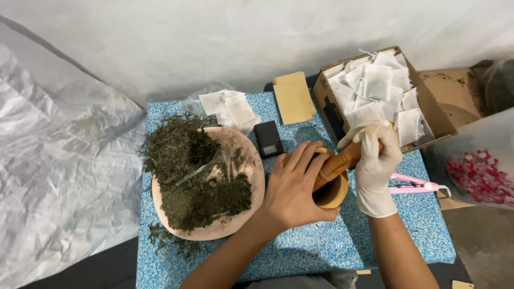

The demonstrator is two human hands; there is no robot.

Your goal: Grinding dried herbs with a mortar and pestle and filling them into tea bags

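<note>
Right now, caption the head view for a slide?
Bare left hand steadies wooden mortar; gloved right hand grips pestle.

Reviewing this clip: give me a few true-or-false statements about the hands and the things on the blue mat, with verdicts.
1. The right hand wears a white glove and grips a wooden pestle. True.
2. The left hand is gloved. False: it is bare, cupped on the wooden mortar.
3. Dried herbs lie on a round tray. True.
4. The cardboard box is empty. False: it holds white tea bags.
</note>
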